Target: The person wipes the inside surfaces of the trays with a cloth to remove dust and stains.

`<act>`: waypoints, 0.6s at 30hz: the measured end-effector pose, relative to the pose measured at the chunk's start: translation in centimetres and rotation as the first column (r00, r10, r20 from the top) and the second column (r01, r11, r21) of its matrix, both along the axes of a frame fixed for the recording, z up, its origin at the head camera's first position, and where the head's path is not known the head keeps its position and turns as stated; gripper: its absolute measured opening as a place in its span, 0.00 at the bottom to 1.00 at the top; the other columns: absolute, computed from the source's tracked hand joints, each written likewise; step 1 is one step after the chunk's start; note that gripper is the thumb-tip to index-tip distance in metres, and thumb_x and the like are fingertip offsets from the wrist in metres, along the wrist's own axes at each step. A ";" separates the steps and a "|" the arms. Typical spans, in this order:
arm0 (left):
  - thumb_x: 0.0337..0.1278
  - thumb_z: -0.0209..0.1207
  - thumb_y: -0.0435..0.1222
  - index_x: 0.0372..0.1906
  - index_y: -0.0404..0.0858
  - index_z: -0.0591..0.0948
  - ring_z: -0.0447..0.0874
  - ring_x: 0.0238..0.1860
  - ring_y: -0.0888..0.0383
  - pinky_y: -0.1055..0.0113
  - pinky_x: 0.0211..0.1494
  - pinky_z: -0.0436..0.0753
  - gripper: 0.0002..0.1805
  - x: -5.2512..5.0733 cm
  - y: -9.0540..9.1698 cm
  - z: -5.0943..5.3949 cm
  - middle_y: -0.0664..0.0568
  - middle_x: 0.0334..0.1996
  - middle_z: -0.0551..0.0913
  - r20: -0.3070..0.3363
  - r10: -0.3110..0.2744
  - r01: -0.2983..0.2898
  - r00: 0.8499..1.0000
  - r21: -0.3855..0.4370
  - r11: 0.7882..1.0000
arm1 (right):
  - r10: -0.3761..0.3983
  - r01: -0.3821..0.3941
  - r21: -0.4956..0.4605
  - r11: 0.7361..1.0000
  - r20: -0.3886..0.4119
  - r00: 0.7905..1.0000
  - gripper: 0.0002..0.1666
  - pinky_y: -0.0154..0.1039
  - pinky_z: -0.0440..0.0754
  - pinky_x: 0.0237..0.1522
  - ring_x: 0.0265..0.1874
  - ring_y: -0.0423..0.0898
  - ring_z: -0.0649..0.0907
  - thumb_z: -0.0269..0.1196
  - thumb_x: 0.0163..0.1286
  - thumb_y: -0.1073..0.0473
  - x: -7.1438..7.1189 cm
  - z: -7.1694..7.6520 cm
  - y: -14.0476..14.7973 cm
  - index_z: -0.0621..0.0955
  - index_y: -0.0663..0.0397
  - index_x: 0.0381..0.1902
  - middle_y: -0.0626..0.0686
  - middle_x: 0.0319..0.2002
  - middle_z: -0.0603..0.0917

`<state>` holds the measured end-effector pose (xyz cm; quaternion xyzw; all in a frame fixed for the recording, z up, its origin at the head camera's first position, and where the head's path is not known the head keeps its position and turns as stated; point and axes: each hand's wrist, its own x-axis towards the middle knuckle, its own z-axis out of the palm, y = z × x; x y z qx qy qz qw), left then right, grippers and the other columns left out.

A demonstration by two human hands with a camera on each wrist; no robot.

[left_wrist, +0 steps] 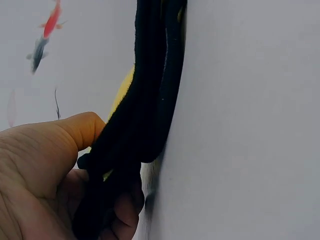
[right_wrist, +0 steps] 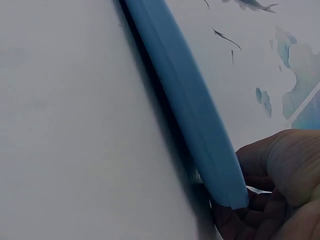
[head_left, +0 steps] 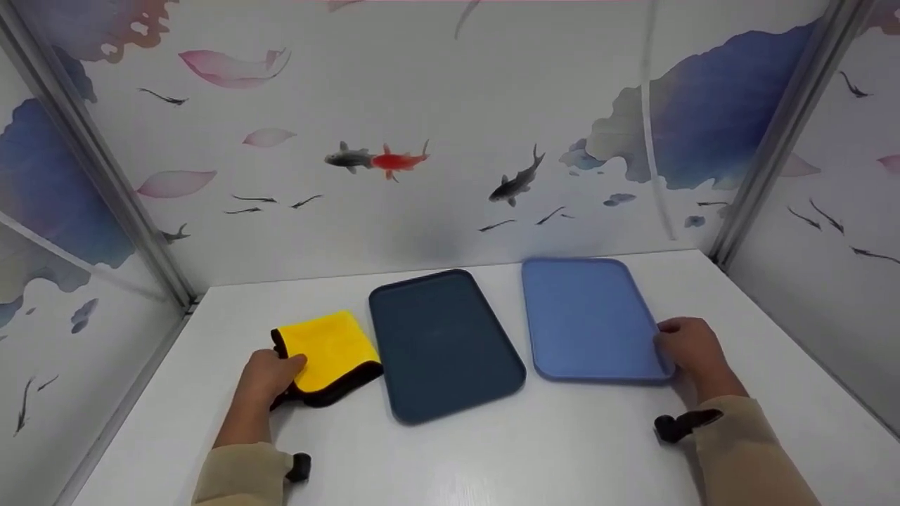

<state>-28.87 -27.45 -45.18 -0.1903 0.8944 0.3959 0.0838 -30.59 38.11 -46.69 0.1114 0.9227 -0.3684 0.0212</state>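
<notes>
A folded yellow cloth (head_left: pixel 332 351) with black edging lies at the left of the table. My left hand (head_left: pixel 271 372) grips its left edge, thumb on top; in the left wrist view the fingers curl under the dark folded layers (left_wrist: pixel 145 90). At the right, a light blue tray (head_left: pixel 590 320) lies on the table. Its right edge is pinched by my right hand (head_left: pixel 692 351), and the right wrist view shows fingers beneath the tray's rim (right_wrist: pixel 195 115). Between cloth and light tray rests a dark blue tray (head_left: pixel 443 344), touched by neither hand.
The white table (head_left: pixel 464 464) is bounded by a back wall (head_left: pixel 436 232) and side walls printed with fish and petals. The cloth's right corner meets the dark tray's left edge. A gap separates the two trays. Dark wrist mounts sit on both sleeves.
</notes>
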 end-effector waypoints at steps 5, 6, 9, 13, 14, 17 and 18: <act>0.70 0.54 0.47 0.67 0.17 0.68 0.79 0.49 0.43 0.51 0.58 0.82 0.38 0.1 -0.2 -0.1 0.26 0.60 0.77 -0.025 -0.012 0.011 1.000 -0.008 1.000 | -0.015 0.015 -0.006 1.000 -0.008 1.000 0.32 0.63 0.77 0.64 0.65 0.70 0.74 0.51 0.75 0.58 0.0 0.0 0.0 0.72 0.75 0.69 0.76 0.67 0.73; 0.70 0.54 0.48 0.68 0.17 0.67 0.78 0.50 0.43 0.50 0.60 0.81 0.38 0.1 -0.2 0.0 0.26 0.61 0.76 -0.015 -0.008 0.008 1.000 -0.002 1.000 | -0.014 0.014 -0.007 1.000 -0.006 1.000 0.32 0.63 0.77 0.63 0.64 0.70 0.75 0.51 0.75 0.58 0.0 -0.1 0.0 0.72 0.75 0.69 0.76 0.67 0.73; 0.71 0.54 0.48 0.70 0.17 0.64 0.77 0.53 0.42 0.47 0.65 0.79 0.41 0.1 -0.2 0.0 0.25 0.64 0.74 0.015 -0.005 0.005 1.000 0.017 1.000 | -0.012 0.012 -0.006 1.000 -0.002 1.000 0.32 0.62 0.78 0.62 0.63 0.69 0.75 0.51 0.75 0.58 0.1 -0.1 0.2 0.72 0.75 0.69 0.76 0.66 0.74; 0.70 0.54 0.49 0.72 0.17 0.62 0.75 0.54 0.42 0.46 0.67 0.78 0.42 0.0 -0.5 0.0 0.26 0.65 0.73 0.032 -0.001 0.000 0.999 0.038 0.999 | -0.014 0.014 -0.025 1.000 0.005 1.000 0.33 0.62 0.77 0.63 0.64 0.70 0.75 0.51 0.75 0.57 0.0 -0.1 0.2 0.71 0.75 0.70 0.77 0.67 0.73; 0.70 0.54 0.49 0.72 0.17 0.61 0.75 0.54 0.42 0.46 0.67 0.78 0.42 0.0 -0.5 0.0 0.27 0.64 0.73 0.033 0.003 -0.004 0.999 0.045 0.999 | -0.014 0.014 -0.032 0.999 0.007 1.000 0.33 0.62 0.77 0.64 0.65 0.70 0.74 0.51 0.75 0.57 0.0 -0.1 0.2 0.71 0.75 0.70 0.77 0.68 0.72; 0.70 0.54 0.48 0.73 0.18 0.61 0.76 0.54 0.43 0.48 0.67 0.78 0.42 0.0 -0.7 0.0 0.28 0.64 0.74 0.032 0.017 -0.019 0.999 0.072 0.997 | -0.019 0.019 -0.059 0.998 0.016 1.000 0.34 0.64 0.75 0.67 0.68 0.72 0.71 0.51 0.75 0.57 -0.1 -0.1 0.3 0.69 0.75 0.72 0.77 0.70 0.70; 0.70 0.55 0.47 0.73 0.19 0.61 0.76 0.54 0.43 0.48 0.67 0.78 0.42 0.0 -0.7 0.0 0.28 0.64 0.74 0.030 0.024 -0.026 0.999 0.084 0.996 | -0.023 0.024 -0.068 0.997 0.019 1.000 0.34 0.64 0.74 0.68 0.69 0.71 0.71 0.51 0.75 0.57 -0.1 -0.1 0.3 0.68 0.74 0.72 0.77 0.70 0.69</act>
